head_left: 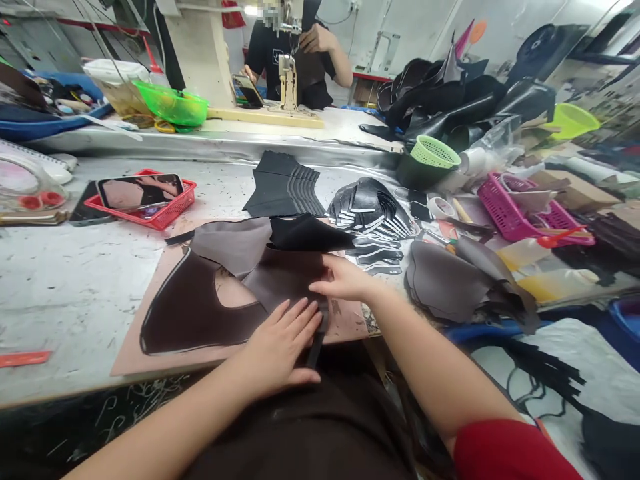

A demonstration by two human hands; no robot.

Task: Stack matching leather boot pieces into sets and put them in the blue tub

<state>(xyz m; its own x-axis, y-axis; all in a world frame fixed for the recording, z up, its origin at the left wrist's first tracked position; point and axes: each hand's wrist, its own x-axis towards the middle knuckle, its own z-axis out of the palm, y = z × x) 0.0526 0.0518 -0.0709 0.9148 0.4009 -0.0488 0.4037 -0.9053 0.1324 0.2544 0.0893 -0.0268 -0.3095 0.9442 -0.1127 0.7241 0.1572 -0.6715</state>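
A dark brown leather piece (185, 307) with a curved cut-out lies on a pinkish board (133, 357) at the table's front edge. Its right part is folded or overlapped, with a grey-brown flap (233, 243) and a black flap (305, 233) on top. My left hand (285, 340) lies flat on the leather near the front edge, fingers spread. My right hand (345, 279) is at the leather's right edge, thumb and fingers apart on either side of that edge; its fingertips are partly hidden. A narrow dark strip (316, 343) hangs beside my left fingers.
Black cut pieces (285, 183) and a pile of black strips (373, 213) lie behind the board. A red basket (170, 212) with a phone (140, 191) stands left, a pink basket (520, 213) right. Brown pieces (445, 283) lie nearer. Across, a person sits at a sewing machine (289, 87).
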